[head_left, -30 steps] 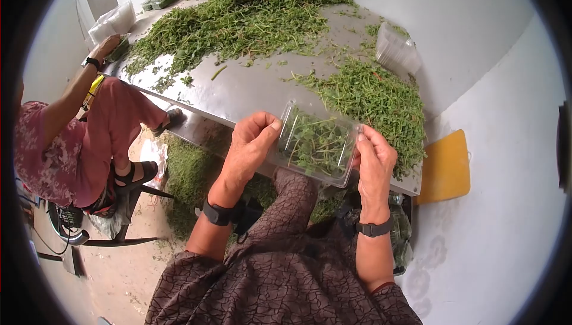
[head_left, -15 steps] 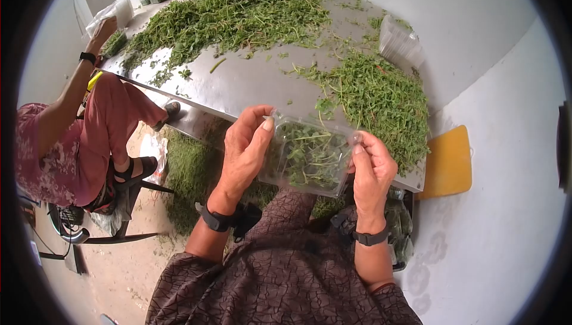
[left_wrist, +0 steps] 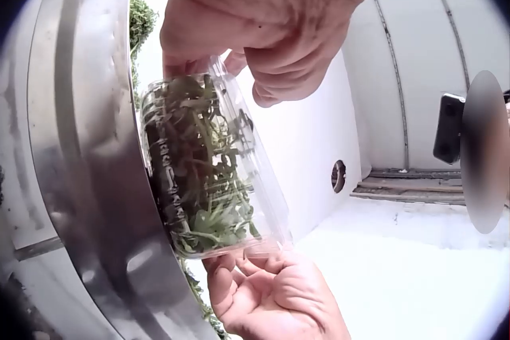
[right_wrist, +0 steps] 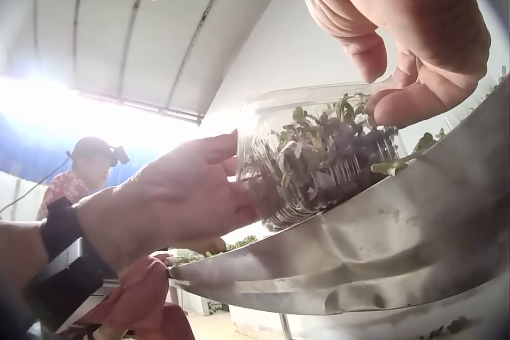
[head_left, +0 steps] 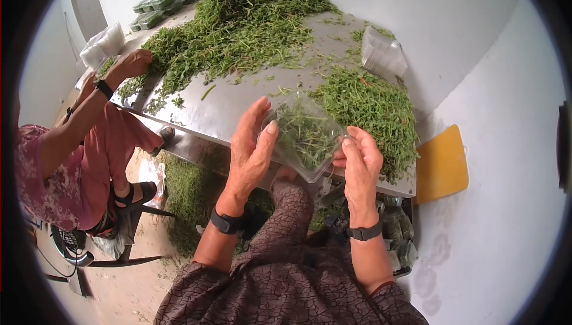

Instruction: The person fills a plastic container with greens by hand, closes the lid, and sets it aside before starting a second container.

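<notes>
A clear plastic box (head_left: 305, 137) with leafy green stems inside is held over the table's near edge, turned so one corner points toward me. My left hand (head_left: 245, 149) holds its left side between thumb and nearly straight fingers. At the right corner, my right hand (head_left: 362, 161) pinches the rim with thumb and fingertips. In the left wrist view the box (left_wrist: 203, 172) lies between both hands, close beside the metal table edge (left_wrist: 96, 165). The right wrist view shows greens pressed against the walls of the box (right_wrist: 311, 157).
A small heap of greens (head_left: 378, 110) lies right of the box, a larger heap (head_left: 238, 27) behind. Nested clear containers (head_left: 381, 54) stand at the right back; filled boxes (head_left: 161, 3) are stacked at the far left. Another person (head_left: 59, 152) sits left. A yellow board (head_left: 444, 167) leans right.
The box has turned, bringing a corner toward me, and my left fingers have straightened along its side. The other person's hand has moved from the white stack to the large heap.
</notes>
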The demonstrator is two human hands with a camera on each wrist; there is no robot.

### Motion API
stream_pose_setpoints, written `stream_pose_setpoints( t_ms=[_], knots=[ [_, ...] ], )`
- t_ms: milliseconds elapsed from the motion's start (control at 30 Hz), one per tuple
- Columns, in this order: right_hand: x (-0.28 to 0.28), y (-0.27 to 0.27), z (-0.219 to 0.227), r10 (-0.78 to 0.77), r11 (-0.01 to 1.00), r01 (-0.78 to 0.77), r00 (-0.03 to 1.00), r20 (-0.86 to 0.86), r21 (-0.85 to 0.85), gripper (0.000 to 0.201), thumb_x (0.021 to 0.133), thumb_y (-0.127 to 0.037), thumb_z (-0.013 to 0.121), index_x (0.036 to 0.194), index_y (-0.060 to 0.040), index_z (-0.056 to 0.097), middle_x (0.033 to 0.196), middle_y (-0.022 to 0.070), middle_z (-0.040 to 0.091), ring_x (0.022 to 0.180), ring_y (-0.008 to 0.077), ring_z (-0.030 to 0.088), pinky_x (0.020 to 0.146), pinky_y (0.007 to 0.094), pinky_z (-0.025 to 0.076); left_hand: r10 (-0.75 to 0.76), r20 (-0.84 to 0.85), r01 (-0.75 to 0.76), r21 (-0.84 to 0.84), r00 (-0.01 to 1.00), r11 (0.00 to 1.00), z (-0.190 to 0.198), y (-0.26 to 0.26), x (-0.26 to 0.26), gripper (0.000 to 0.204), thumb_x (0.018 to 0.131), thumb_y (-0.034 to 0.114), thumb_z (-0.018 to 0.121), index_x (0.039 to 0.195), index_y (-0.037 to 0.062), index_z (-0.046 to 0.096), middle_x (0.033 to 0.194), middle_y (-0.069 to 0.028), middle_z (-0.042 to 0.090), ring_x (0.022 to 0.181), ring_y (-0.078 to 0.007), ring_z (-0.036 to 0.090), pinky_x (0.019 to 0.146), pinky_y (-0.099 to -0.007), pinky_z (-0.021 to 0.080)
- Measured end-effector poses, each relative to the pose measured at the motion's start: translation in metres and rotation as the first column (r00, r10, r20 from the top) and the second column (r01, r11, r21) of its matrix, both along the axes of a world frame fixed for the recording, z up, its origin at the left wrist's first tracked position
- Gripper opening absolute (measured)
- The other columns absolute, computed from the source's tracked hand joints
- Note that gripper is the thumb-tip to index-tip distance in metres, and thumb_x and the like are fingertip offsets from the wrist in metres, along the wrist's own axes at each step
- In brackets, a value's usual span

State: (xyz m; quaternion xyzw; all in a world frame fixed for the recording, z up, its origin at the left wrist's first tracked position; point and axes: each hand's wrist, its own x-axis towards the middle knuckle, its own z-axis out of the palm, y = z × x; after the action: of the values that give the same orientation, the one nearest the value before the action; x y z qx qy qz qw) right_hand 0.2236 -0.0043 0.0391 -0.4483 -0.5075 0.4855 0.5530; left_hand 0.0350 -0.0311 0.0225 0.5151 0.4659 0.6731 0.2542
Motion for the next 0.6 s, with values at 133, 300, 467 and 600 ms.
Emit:
stream_pose_setpoints(
  t_ms=[133, 300, 467, 600],
  knots=[
    [0.003, 0.001, -0.006, -0.012, 0.996, 0.009, 0.999, 0.037, 0.087, 0.030, 0.090, -0.006, 0.057, 0.118, 0.0037, 0.054, 0.099, 0.0095, 0.062, 0.080, 0.0114, 0.060, 0.068, 0.0263, 0.051, 0.116, -0.191, -0.101, 0.083, 0.975, 0.991, -0.008, 0.028, -0.005, 0.045, 0.095, 0.022, 0.056, 0.133, 0.0002, 0.045, 0.130, -0.0167, 0.049, 0.119, -0.0281, 0.051, 0.098, -0.0387, 0.043],
    [0.007, -0.004, -0.009, -0.057, 0.980, 0.020, 0.982, 0.182, 0.195, 0.030, 0.086, -0.004, 0.060, 0.114, 0.0039, 0.056, 0.104, 0.0126, 0.060, 0.096, 0.0183, 0.059, 0.082, 0.0315, 0.048, 0.304, -0.224, -0.291, 0.090, 0.926, 0.953, -0.009, 0.024, 0.002, 0.053, 0.095, 0.034, 0.055, 0.135, 0.0021, 0.043, 0.141, -0.0138, 0.037, 0.125, -0.0251, 0.044, 0.101, -0.0393, 0.039],
    [0.009, -0.006, -0.005, -0.032, 0.983, 0.004, 0.988, 0.150, 0.182, 0.029, 0.086, -0.004, 0.060, 0.113, 0.0042, 0.056, 0.104, 0.0134, 0.060, 0.096, 0.0185, 0.059, 0.082, 0.0313, 0.049, 0.349, -0.412, -0.284, 0.210, 0.842, 0.935, -0.018, -0.019, 0.019, 0.084, 0.083, 0.059, 0.061, 0.142, 0.0049, 0.036, 0.146, -0.0183, 0.031, 0.133, -0.0342, 0.036, 0.106, -0.0479, 0.033],
    [0.008, -0.006, -0.006, 0.015, 0.983, -0.032, 0.995, 0.098, 0.179, 0.028, 0.086, -0.003, 0.060, 0.113, 0.0041, 0.055, 0.105, 0.0140, 0.061, 0.096, 0.0184, 0.059, 0.082, 0.0311, 0.049, 0.275, -0.571, -0.203, 0.187, 0.774, 0.961, -0.023, -0.023, 0.030, 0.087, 0.078, 0.050, 0.070, 0.144, 0.0049, 0.033, 0.146, -0.0226, 0.028, 0.135, -0.0373, 0.033, 0.108, -0.0491, 0.032]
  ],
)
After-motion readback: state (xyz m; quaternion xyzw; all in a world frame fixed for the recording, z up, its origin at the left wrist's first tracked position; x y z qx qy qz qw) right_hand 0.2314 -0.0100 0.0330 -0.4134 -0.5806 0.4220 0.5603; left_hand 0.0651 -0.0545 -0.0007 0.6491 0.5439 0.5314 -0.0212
